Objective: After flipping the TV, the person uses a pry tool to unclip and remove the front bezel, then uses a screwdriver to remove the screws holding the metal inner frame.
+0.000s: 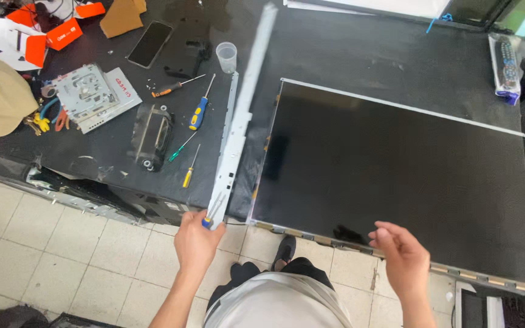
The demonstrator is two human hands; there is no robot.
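While my left hand (197, 242) grips the near end of the long metal frame strip (238, 124) together with a small screwdriver (209, 217), the strip runs from lower centre toward the top centre of the frame, beside the bare display panel (396, 176). My right hand (403, 255) hovers open at the panel's lower edge. I judge the strip's far end could swing, tipping the plastic cup (226, 57) or scratching the panel.

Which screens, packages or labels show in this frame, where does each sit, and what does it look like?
Large display panel: flat on the right of the bench, rectangular, dark, unlit.
Phone: upper left, face up, black screen.
Orange and white boxes: far upper left, scattered.
Remote in clear wrap: upper right, grey.
White label: beside the metal drive.
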